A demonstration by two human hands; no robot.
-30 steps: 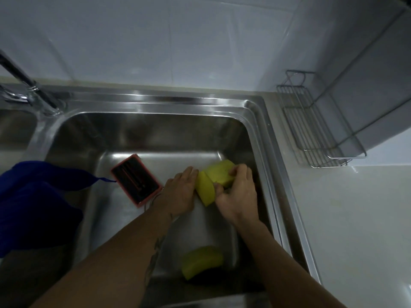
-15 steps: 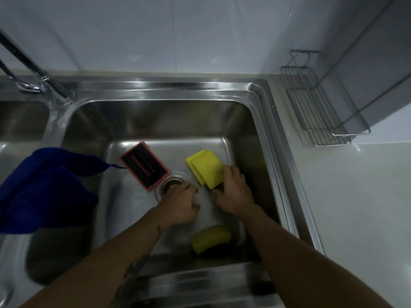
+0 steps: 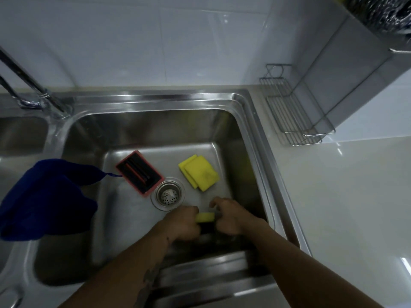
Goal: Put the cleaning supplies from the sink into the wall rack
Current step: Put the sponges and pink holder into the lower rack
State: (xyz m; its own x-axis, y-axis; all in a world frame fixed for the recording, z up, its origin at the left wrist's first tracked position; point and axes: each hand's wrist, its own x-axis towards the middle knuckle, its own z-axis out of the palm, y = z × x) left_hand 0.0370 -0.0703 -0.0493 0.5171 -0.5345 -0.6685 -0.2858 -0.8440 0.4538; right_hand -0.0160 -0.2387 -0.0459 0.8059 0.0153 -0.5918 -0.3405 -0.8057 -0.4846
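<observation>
**Both hands on sponge at near end of sink**

Left hand (image 3: 183, 223) and right hand (image 3: 230, 216) are low in the sink (image 3: 249, 138), by its near wall. Between them a yellow sponge (image 3: 205, 217), dark underside showing. Left fingers curl around its left end; right fingers close on its right end. Both grips look closed on it, though knuckles hide the fingertips. Cannot tell if sponge is lifted or resting on the basin floor.

Yellow cloths (image 3: 201, 172), two stacked and folded, lie flat on the basin floor, beyond the hands, right of the drain (image 3: 167, 194). Pink-rimmed black brush (image 3: 139, 174) lies left of drain, just beside it. Blue cloth (image 3: 44, 198) drapes over the sink's left divider. Tap (image 3: 33, 85) at back left.

Wire rack (image 3: 293, 112) sits on the right wall above the counter (image 3: 344, 207), well apart from the hands, lower shelf bare.
</observation>
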